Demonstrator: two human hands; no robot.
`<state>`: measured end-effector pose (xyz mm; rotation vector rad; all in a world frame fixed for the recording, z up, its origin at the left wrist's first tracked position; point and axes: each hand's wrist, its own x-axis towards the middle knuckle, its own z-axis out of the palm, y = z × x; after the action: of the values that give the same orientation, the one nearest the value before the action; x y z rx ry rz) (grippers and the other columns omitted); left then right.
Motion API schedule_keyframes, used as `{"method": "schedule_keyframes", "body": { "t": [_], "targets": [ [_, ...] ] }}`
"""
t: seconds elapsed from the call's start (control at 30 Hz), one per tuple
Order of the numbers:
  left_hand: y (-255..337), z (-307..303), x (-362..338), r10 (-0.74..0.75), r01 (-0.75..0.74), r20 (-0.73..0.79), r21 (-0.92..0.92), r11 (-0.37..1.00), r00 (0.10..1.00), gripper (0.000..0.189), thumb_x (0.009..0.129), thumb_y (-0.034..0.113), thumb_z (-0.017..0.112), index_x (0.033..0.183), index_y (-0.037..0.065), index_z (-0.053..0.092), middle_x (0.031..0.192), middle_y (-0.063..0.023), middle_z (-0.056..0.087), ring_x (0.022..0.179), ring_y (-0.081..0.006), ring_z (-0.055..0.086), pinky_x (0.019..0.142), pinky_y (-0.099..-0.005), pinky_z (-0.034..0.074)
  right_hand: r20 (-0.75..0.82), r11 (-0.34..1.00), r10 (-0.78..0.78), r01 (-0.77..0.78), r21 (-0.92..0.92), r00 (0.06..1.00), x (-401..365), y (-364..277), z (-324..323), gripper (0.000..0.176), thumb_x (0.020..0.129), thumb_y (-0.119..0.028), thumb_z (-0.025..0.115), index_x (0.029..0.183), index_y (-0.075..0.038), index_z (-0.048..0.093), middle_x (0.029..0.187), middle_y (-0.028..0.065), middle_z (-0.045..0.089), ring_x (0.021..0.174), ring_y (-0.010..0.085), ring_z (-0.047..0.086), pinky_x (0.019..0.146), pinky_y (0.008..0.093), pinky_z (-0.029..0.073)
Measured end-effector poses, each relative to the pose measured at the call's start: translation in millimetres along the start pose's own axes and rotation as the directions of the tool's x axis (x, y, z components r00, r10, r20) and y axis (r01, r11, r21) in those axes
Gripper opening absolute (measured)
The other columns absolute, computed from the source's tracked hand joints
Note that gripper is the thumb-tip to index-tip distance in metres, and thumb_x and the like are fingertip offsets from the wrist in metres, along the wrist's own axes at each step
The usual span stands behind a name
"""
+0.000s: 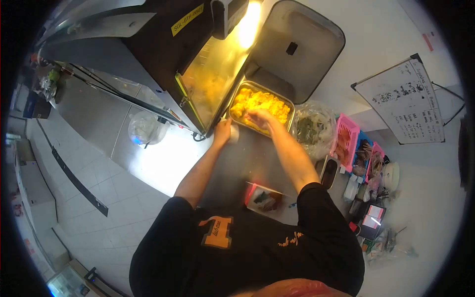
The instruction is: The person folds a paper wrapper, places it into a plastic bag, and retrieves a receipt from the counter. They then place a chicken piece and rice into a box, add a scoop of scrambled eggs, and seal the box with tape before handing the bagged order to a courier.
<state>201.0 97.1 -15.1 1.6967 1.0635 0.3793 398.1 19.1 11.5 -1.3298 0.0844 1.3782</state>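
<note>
A rectangular metal tray [267,132] heaped with yellow food pieces [262,101] stands on the dark counter. My right hand [261,118] reaches over its near side with curled fingers low at the food; what they hold, if anything, I cannot make out. Close to the tray's left corner, my left hand [222,131] has its fingers round a small white cup-like container [234,133]. Part of that container is hidden by the hand. Immediately left of the tray is a lit glass-fronted display cabinet [210,74], with yellowish shapes behind its steamy glass.
A large dark lid or tray [302,47] leans on the wall behind the food. Clear plastic bags [314,126], a pink basket [348,138] and a phone-like dark item [329,172] sit to the right. Nearer my body lies a red-edged box [264,198]. A whiteboard [403,101] hangs at right.
</note>
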Motion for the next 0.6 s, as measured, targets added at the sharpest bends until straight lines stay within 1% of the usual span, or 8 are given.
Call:
{"method": "schedule_keyframes", "body": {
  "t": [0.07,0.17,0.3,0.33,0.47,0.5,0.53,0.6],
  "targets": [
    [-0.7,-15.0,-25.3,0.112,-0.111,0.002,-0.068,0.991,0.994,0.031,0.09,0.03,0.059,0.101,0.003,0.069,0.097,-0.0209,0.068,0.1,-0.037,0.064,0.088,-0.0409,0.048,0.04,0.994,-0.056,0.052,0.099,0.998,9.1,8.0,-19.9,0.013,0.092,-0.006,0.06,0.102,0.003,0.058,0.094,0.0141,0.065,0.085,0.0225,0.066,0.08,0.0296,0.056],
    [2.6,-39.7,-73.0,0.324,-0.324,0.037,-0.006,0.946,0.945,0.031,0.083,0.019,0.069,0.111,0.006,0.067,0.106,-0.0183,0.067,0.104,-0.0338,0.063,0.092,-0.0381,0.047,0.057,0.956,-0.148,0.128,0.262,0.987,-7.3,4.2,-41.8,0.011,0.092,-0.007,0.06,0.099,0.001,0.06,0.092,0.0102,0.067,0.084,0.0188,0.066,0.079,0.0285,0.057],
    [-11.4,-73.8,-119.1,0.362,-0.359,0.174,-0.048,0.932,0.916,0.042,0.076,0.009,0.073,0.117,0.007,0.064,0.113,-0.0168,0.065,0.108,-0.0309,0.062,0.095,-0.0374,0.047,0.086,0.88,-0.405,0.362,0.308,0.91,-95.7,-6.8,-55.7,0.014,0.092,-0.009,0.061,0.103,-0.001,0.062,0.093,0.0087,0.067,0.081,0.0166,0.066,0.076,0.028,0.057],
    [-21.2,-81.7,-127.8,0.364,-0.357,0.2,-0.072,0.931,0.91,0.043,0.076,0.009,0.073,0.117,0.006,0.063,0.114,-0.0165,0.065,0.109,-0.0304,0.061,0.096,-0.0376,0.046,-0.059,0.873,-0.385,0.383,0.302,0.921,-142.1,-10.5,-44.6,0.016,0.091,-0.009,0.062,0.104,0.0,0.062,0.093,0.009,0.067,0.081,0.0166,0.066,0.074,0.0279,0.056],
    [-41.1,-107.7,-151.7,0.393,-0.4,0.248,-0.023,0.916,0.885,0.045,0.079,0.007,0.071,0.123,0.006,0.062,0.121,-0.0133,0.064,0.115,-0.0264,0.058,0.101,-0.0367,0.043,-0.171,0.832,-0.445,0.476,0.284,0.879,-281.1,20.3,-61.0,0.017,0.092,-0.01,0.061,0.105,0.001,0.063,0.094,0.0092,0.068,0.08,0.0168,0.065,0.075,0.0299,0.055],
    [-38.8,-116.2,-159.9,0.191,-0.195,0.275,-0.014,0.981,0.942,0.042,0.08,0.007,0.071,0.122,0.005,0.063,0.118,-0.0131,0.066,0.112,-0.0261,0.06,0.098,-0.0361,0.044,-0.201,0.825,-0.44,0.483,0.295,0.875,-312.8,40.8,-63.1,0.017,0.092,-0.009,0.062,0.105,0.001,0.062,0.094,0.0099,0.068,0.08,0.0174,0.065,0.075,0.0313,0.055],
    [-44.0,-119.4,-160.5,0.254,-0.227,0.256,-0.131,0.965,0.933,0.04,0.081,0.007,0.071,0.12,0.005,0.064,0.115,-0.0146,0.066,0.107,-0.0247,0.062,0.094,-0.0346,0.047,-0.225,0.824,-0.418,0.472,0.313,0.88,-339.4,63.6,-65.8,0.017,0.092,-0.01,0.061,0.105,0.001,0.063,0.093,0.0102,0.068,0.08,0.0177,0.065,0.076,0.0316,0.055],
    [-44.2,-128.7,-163.7,0.285,-0.256,0.223,-0.15,0.955,0.932,0.039,0.08,0.007,0.073,0.118,0.004,0.065,0.114,-0.0166,0.066,0.104,-0.0236,0.063,0.091,-0.0337,0.049,-0.25,0.823,-0.394,0.46,0.332,0.885,-403.0,112.8,-59.9,0.017,0.093,-0.01,0.061,0.105,0.001,0.063,0.091,0.011,0.069,0.079,0.0183,0.065,0.077,0.0324,0.055]
  ]
}}
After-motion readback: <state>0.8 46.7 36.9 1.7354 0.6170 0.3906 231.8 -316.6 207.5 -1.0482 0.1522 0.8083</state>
